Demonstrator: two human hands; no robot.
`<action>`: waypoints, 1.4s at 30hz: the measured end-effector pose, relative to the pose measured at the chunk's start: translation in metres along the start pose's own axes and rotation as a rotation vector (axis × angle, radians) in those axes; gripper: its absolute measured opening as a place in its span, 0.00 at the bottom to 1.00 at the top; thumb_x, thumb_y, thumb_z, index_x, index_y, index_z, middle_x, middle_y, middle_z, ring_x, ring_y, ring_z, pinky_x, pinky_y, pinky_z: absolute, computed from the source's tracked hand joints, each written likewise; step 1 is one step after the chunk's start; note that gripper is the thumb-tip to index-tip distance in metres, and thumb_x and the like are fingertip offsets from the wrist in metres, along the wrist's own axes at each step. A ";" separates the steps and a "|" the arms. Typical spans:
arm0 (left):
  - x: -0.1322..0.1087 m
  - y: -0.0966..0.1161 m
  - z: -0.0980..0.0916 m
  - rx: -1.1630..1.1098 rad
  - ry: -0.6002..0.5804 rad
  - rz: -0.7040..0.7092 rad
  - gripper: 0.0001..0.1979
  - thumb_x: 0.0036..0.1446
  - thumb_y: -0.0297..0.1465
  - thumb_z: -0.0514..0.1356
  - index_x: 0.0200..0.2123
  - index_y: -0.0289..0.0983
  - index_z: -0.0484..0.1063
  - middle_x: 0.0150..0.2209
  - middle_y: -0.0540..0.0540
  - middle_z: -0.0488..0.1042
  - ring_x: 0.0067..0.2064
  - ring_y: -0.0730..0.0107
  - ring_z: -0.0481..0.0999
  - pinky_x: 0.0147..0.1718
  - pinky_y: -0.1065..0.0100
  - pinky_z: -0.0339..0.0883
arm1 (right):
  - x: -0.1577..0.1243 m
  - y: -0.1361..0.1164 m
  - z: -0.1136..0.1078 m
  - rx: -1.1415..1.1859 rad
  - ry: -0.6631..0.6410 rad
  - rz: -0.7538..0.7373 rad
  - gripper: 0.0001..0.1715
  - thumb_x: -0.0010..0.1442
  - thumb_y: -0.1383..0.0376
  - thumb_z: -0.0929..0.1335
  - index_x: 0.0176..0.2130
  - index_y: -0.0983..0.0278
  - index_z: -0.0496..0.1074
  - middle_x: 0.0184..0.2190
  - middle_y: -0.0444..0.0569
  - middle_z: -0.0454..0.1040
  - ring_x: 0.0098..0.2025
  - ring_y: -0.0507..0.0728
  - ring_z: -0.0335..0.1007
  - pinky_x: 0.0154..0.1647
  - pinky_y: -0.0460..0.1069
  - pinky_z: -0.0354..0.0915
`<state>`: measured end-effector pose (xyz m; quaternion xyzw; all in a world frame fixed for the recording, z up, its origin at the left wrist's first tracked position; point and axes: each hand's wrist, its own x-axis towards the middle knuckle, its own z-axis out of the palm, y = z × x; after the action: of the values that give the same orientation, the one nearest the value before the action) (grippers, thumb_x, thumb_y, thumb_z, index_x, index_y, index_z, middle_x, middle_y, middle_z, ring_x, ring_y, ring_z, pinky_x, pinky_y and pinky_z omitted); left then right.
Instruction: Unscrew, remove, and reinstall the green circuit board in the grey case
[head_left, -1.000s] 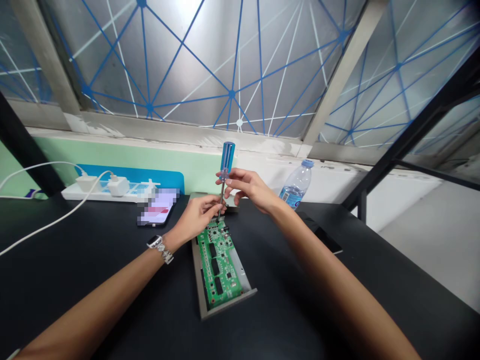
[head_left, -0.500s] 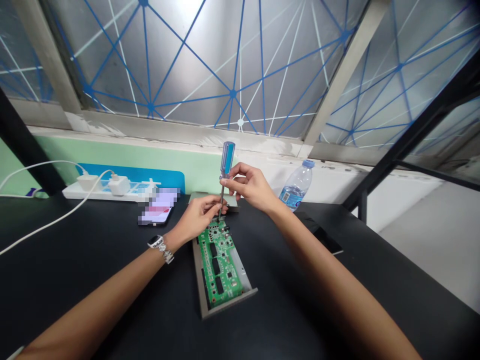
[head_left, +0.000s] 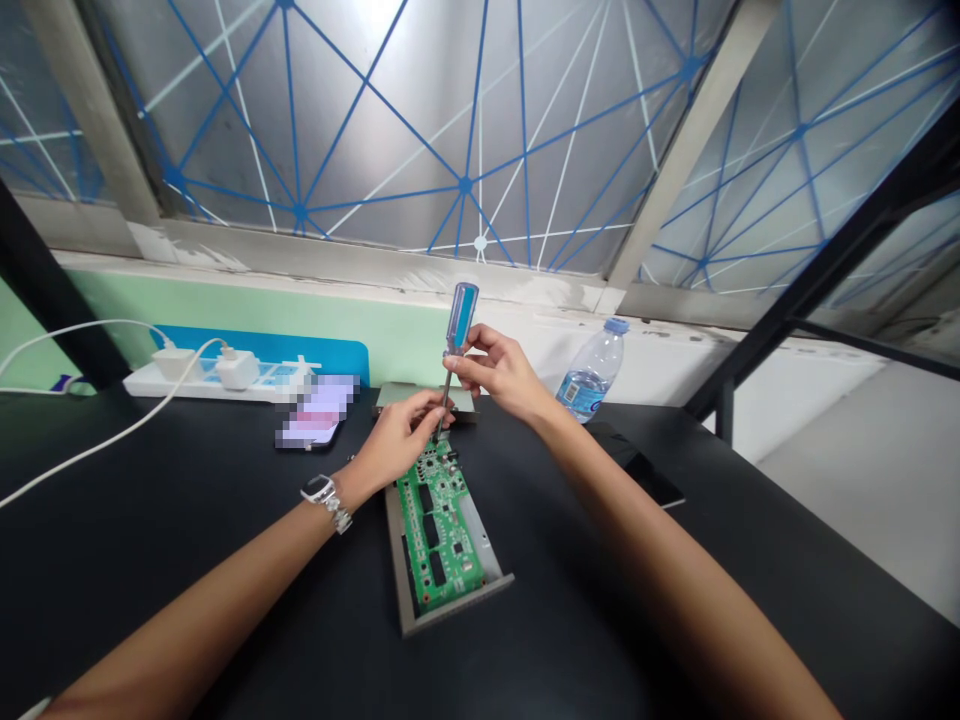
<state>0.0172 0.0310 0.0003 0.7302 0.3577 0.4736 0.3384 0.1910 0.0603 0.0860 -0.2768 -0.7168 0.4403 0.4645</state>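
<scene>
A screwdriver (head_left: pixel 463 312) with a clear and blue handle stands nearly upright, its top leaning a little right. My right hand (head_left: pixel 501 374) pinches it at the base of the handle. Lower down, the fingers of my left hand (head_left: pixel 401 432) close around the metal shaft near its tip. That tip meets the far end of a green circuit board (head_left: pixel 450 530), though the exact contact spot is too small to make out. The board sits in a shallow grey metal tray (head_left: pixel 459 606) on the black table. Behind my left hand lies a grey metal cover (head_left: pixel 397 397), partly hidden.
A white power strip (head_left: pixel 217 380) with plugs and cables is at the back left, beside a lit phone (head_left: pixel 319 415). A water bottle (head_left: pixel 594 372) stands back right, near a dark flat tablet-like device (head_left: pixel 641 470). Black metal posts (head_left: pixel 750 370) rise at both sides.
The screwdriver's handle has tipped slightly to the right. My left wrist has shifted a little to the right; both hands keep their grip on the screwdriver.
</scene>
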 end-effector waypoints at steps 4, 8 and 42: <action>-0.003 0.009 0.001 0.155 0.035 0.064 0.09 0.68 0.32 0.52 0.42 0.38 0.71 0.36 0.47 0.77 0.38 0.65 0.77 0.39 0.66 0.68 | -0.001 0.000 0.005 -0.044 0.037 -0.038 0.22 0.52 0.55 0.75 0.33 0.61 0.62 0.27 0.39 0.65 0.22 0.47 0.62 0.18 0.43 0.59; -0.004 0.012 0.003 0.196 0.054 0.085 0.09 0.67 0.31 0.52 0.42 0.38 0.71 0.36 0.47 0.77 0.38 0.65 0.77 0.40 0.66 0.67 | -0.002 -0.003 0.010 -0.071 0.081 -0.056 0.22 0.52 0.54 0.75 0.33 0.62 0.61 0.27 0.39 0.64 0.22 0.47 0.61 0.20 0.44 0.61; -0.048 0.097 0.000 0.764 -0.708 0.038 0.19 0.42 0.41 0.71 0.26 0.41 0.63 0.26 0.50 0.69 0.34 0.58 0.71 0.32 0.65 0.53 | 0.002 -0.031 -0.023 0.132 0.180 -0.051 0.26 0.52 0.54 0.76 0.34 0.60 0.58 0.29 0.45 0.77 0.24 0.54 0.76 0.22 0.49 0.74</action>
<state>0.0227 -0.0589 0.0592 0.9233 0.3556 0.0395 0.1395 0.2118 0.0563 0.1180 -0.2654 -0.6484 0.4480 0.5553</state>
